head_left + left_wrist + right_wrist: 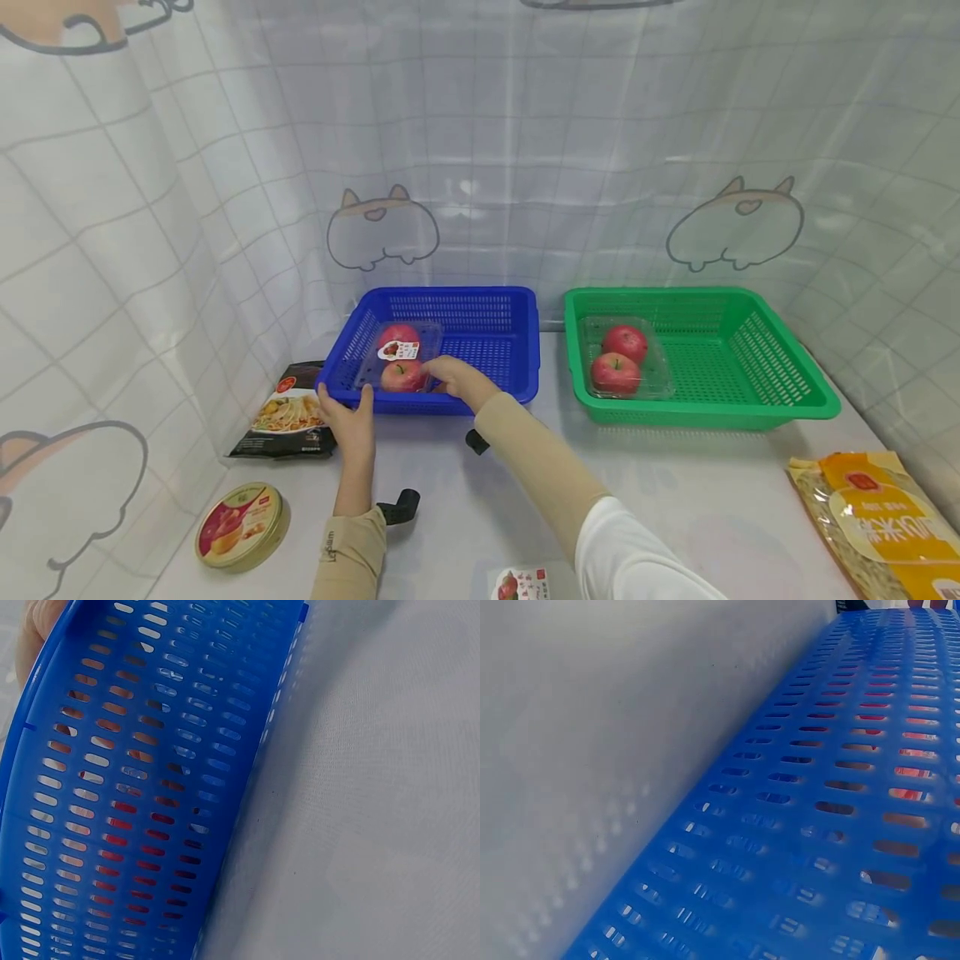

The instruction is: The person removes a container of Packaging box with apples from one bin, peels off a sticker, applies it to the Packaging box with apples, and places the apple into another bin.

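In the head view, a clear plastic box of apples (403, 377) with a white label lies in the left part of a blue basket (487, 406). My left hand (352, 425) is at the basket's front left corner, thumb and fingers spread apart and touching the rim near the box. My right hand (461, 382) reaches over the front rim, its curled fingers at the box's right edge; its fingertips are partly hidden. Both wrist views look at the blue perforated wall (127, 780), with red apple and skin tones showing through the slots.
A green basket (750, 410) to the right holds another clear box of apples (618, 372). A noodle packet (292, 412) and a round tin (240, 527) lie at left. A yellow grain bag (885, 521) lies at right. A label with red fruit (521, 585) shows at the front edge.
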The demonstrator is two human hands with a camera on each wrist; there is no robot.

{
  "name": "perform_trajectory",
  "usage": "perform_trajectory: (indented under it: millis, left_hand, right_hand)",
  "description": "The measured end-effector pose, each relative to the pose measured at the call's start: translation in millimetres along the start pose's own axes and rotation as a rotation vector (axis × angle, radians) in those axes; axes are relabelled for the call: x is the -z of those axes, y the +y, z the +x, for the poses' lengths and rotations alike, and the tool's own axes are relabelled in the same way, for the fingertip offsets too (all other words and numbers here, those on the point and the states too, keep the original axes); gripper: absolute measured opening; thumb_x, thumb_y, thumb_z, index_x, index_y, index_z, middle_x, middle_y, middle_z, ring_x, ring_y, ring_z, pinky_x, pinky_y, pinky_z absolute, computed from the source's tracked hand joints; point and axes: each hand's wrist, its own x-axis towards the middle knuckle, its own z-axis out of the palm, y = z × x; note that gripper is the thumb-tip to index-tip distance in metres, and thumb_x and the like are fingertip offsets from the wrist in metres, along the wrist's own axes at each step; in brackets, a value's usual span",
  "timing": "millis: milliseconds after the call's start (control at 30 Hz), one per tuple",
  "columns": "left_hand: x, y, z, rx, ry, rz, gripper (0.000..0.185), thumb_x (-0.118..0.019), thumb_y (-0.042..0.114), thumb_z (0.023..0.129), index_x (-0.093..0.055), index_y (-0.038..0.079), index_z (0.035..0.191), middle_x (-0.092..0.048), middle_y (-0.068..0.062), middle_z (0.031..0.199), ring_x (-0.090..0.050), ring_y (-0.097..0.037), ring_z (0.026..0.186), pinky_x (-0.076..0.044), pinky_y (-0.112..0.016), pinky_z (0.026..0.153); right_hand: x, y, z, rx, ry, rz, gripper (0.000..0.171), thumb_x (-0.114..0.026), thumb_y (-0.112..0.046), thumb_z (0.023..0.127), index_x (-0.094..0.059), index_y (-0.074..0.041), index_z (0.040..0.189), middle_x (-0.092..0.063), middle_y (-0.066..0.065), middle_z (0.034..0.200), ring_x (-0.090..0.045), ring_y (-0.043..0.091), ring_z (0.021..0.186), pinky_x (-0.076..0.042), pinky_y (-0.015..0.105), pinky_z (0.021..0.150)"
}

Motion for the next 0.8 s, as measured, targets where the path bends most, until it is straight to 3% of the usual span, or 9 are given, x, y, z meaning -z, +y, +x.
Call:
perform_trajectory:
  millis: [67, 100, 167, 200, 300, 367, 400, 600, 800]
  left_hand:
    - [-0.1, 0.1, -0.2, -0.001, -0.001, -0.003, 0.082, -0.061, 0.018, 0.087, -0.007, 0.005, 0.147, -0.01, -0.025, 0.146, -0.014, -0.035, 0.136, -0.013, -0.045, 0.111]
    - [-0.1, 0.2, -0.3, -0.001, -0.002, -0.004, 0.082, -0.061, 0.018, 0.087, -0.007, 0.005, 0.147, -0.01, -0.026, 0.146, -0.014, -0.035, 0.136, -0.013, -0.045, 0.111]
    - [-0.1, 0.4, -0.3, -0.002, -0.001, -0.007, 0.082, -0.061, 0.017, 0.087, -0.007, 0.005, 0.147, -0.01, -0.026, 0.146, -0.014, -0.035, 0.136, -0.013, -0.045, 0.111]
    - [-0.1, 0.6, -0.2, -0.002, 0.0, -0.008, 0.082, -0.061, 0.017, 0.087, -0.007, 0.005, 0.147, -0.01, -0.026, 0.145, -0.014, -0.035, 0.136, -0.012, -0.045, 0.111]
    - [-0.7, 1.0, 1.1, 0.0, 0.003, -0.001, 0.081, -0.06, 0.018, 0.088, -0.006, 0.005, 0.147, -0.01, -0.025, 0.146, -0.013, -0.034, 0.137, -0.012, -0.045, 0.111]
    - [-1.4, 0.7, 1.3, 0.004, 0.003, 0.002, 0.081, -0.06, 0.019, 0.088, -0.005, 0.006, 0.148, -0.01, -0.024, 0.146, -0.013, -0.034, 0.137, -0.012, -0.045, 0.112]
    - [-1.6, 0.6, 1.5, 0.004, 0.003, 0.001, 0.081, -0.06, 0.019, 0.088, -0.006, 0.006, 0.148, -0.01, -0.024, 0.146, -0.013, -0.034, 0.137, -0.012, -0.045, 0.112]
    - [-3.3, 0.9, 2.5, -0.013, -0.004, 0.007, 0.081, -0.059, 0.02, 0.089, -0.005, 0.006, 0.148, -0.01, -0.025, 0.146, -0.011, -0.034, 0.137, -0.012, -0.046, 0.111]
    - [-0.5, 1.9, 1.1, -0.012, -0.003, 0.039, 0.08, -0.057, 0.021, 0.09, -0.004, 0.005, 0.148, -0.008, -0.026, 0.147, -0.009, -0.036, 0.138, -0.011, -0.048, 0.111]
  right_hand:
    - [-1, -29, -59, -0.002, 0.01, 0.005, 0.018, -0.049, -0.007, 0.091, -0.058, 0.0, 0.077, -0.057, 0.011, 0.083, -0.054, 0.024, 0.083, -0.047, 0.033, 0.076]
    - [-2, -38, -76, -0.005, 0.02, 0.014, 0.016, -0.049, -0.007, 0.091, -0.059, 0.002, 0.082, -0.057, 0.012, 0.089, -0.053, 0.025, 0.088, -0.046, 0.034, 0.08]
    - [-2, -40, -82, -0.003, 0.019, 0.032, 0.019, -0.05, -0.008, 0.09, -0.058, 0.005, 0.1, -0.055, 0.013, 0.109, -0.051, 0.025, 0.098, -0.045, 0.035, 0.085]
    - [-2, -37, -76, -0.012, 0.019, 0.036, 0.03, -0.05, -0.01, 0.091, -0.053, 0.006, 0.116, -0.049, 0.014, 0.124, -0.048, 0.026, 0.106, -0.042, 0.038, 0.092]
    - [-3, -39, -78, -0.011, 0.036, 0.055, 0.067, -0.05, -0.011, 0.09, -0.015, 0.001, 0.146, -0.021, 0.019, 0.149, -0.037, 0.034, 0.125, -0.033, 0.043, 0.103]
    - [-2, -40, -81, -0.001, 0.058, 0.059, 0.079, -0.049, -0.012, 0.089, 0.003, -0.006, 0.148, -0.008, 0.018, 0.153, -0.031, 0.035, 0.13, -0.032, 0.045, 0.104]
    - [-2, -41, -82, 0.012, 0.071, 0.049, 0.079, -0.049, -0.012, 0.089, 0.004, -0.008, 0.148, -0.009, 0.018, 0.152, -0.031, 0.035, 0.131, -0.033, 0.045, 0.103]
    - [10, -48, -96, 0.117, 0.145, 0.003, 0.079, -0.052, -0.011, 0.086, -0.006, -0.013, 0.15, -0.019, 0.015, 0.151, -0.036, 0.035, 0.128, -0.039, 0.047, 0.097]
    - [25, -54, -116, 0.171, 0.129, 0.033, 0.073, -0.051, -0.012, 0.089, -0.011, -0.015, 0.149, -0.034, 0.017, 0.144, -0.037, 0.038, 0.128, -0.034, 0.05, 0.101]
